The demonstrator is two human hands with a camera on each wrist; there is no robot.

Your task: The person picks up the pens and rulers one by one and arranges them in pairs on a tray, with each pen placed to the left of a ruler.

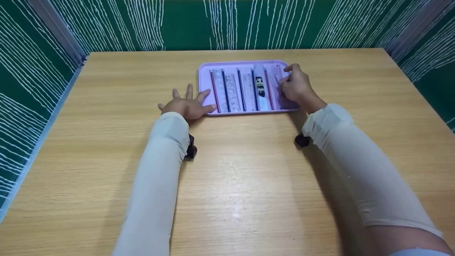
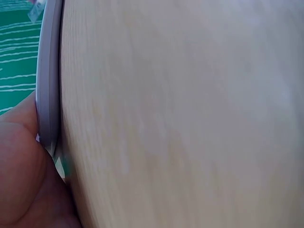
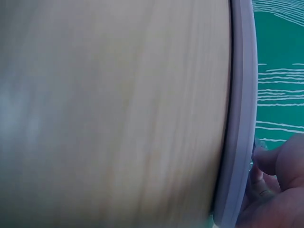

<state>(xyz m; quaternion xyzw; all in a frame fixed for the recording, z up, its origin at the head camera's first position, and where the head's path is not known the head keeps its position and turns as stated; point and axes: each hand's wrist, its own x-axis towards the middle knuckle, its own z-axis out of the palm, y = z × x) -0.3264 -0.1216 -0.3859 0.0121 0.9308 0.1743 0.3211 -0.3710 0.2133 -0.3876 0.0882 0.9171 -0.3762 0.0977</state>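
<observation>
1. fingers [image 1: 289, 80] of the right hand [image 1: 296, 87] are curled over the right end of the lilac tray [image 1: 204, 71], fingertips pinching at a pale clear ruler [image 1: 278, 81] lying in it; whether the ruler is lifted off the tray floor cannot be told.
2. fingers of the left hand [image 1: 186, 105] are spread and straight, palm down on the wooden table [image 1: 241, 177], with the thumb side touching the tray's near left corner. this hand holds nothing.
3. in the left wrist view, the heel of the left hand [image 2: 21, 180] lies against the tray's grey-looking rim [image 2: 47, 80]; in the right wrist view the curled right fingers [image 3: 273, 164] sit just past the same rim [image 3: 240, 118].
4. inside the tray, side by side and running front to back, lie several rulers and stencils [image 1: 231, 90], some red-edged, some blue-edged, one with a dark pattern [image 1: 260, 87].
5. the tray sits toward the far middle of the table, between both cream-sleeved forearms [image 1: 156, 177].
6. green walls with white streaks [image 1: 28, 71] close in the table on three sides.
</observation>
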